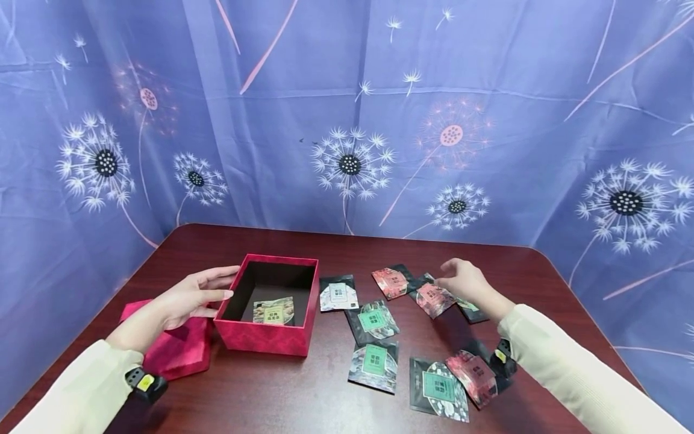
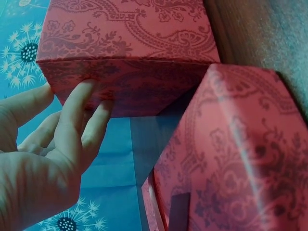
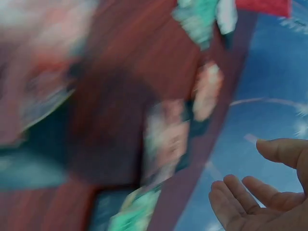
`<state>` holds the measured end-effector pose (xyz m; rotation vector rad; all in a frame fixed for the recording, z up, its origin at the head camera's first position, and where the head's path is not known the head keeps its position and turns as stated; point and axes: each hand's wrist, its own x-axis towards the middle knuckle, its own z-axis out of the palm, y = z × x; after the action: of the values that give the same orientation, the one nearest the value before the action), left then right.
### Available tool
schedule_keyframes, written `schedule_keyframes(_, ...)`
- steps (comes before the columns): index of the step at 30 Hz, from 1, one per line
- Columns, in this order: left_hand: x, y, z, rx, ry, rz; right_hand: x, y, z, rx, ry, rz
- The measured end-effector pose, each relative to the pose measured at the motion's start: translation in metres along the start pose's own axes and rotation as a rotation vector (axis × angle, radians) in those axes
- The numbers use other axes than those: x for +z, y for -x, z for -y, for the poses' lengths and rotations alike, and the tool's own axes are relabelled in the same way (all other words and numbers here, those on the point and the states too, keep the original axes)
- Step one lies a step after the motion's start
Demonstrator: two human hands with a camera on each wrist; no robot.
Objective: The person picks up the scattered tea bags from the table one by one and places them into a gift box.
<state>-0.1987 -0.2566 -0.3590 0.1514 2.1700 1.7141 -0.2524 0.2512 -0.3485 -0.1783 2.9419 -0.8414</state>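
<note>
My left hand [image 1: 187,296] rests against the left side of an open red patterned box [image 1: 265,343], its fingers touching the wall in the left wrist view. Inside the box lies a yellow-labelled sachet [image 1: 273,311]. Over on the right, my right hand [image 1: 468,282] hovers above a red-labelled sachet [image 1: 435,299]. Its thumb and fingers stand apart with nothing between them in the right wrist view. Beneath that hand, a green-labelled sachet [image 1: 470,308] is partly hidden. Another red-labelled sachet [image 1: 391,282] lies just to the left.
The box's red lid [image 1: 179,349] lies under my left forearm. Between box and right arm are a white-labelled sachet [image 1: 338,293] and several green-labelled ones, such as this sachet [image 1: 374,364]. A red-labelled sachet [image 1: 473,377] overlaps a neighbour near the front. A blue curtain [image 1: 347,108] hangs behind the table.
</note>
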Motion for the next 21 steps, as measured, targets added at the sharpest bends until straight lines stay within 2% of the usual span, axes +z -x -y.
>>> schedule_keyframes(10, 0.0, 0.0, 0.001, 0.009, 0.007, 0.012, 0.004, 0.003, -0.058, 0.075, 0.12, -0.062)
schedule_keyframes(16, 0.002, -0.001, 0.002, 0.015, -0.005, 0.011, 0.008, 0.004, -0.081, 0.124, 0.144, -0.096)
schedule_keyframes(21, 0.002, -0.002, 0.003, 0.011, -0.008, 0.011, 0.01, 0.005, -0.091, 0.175, 0.154, -0.092)
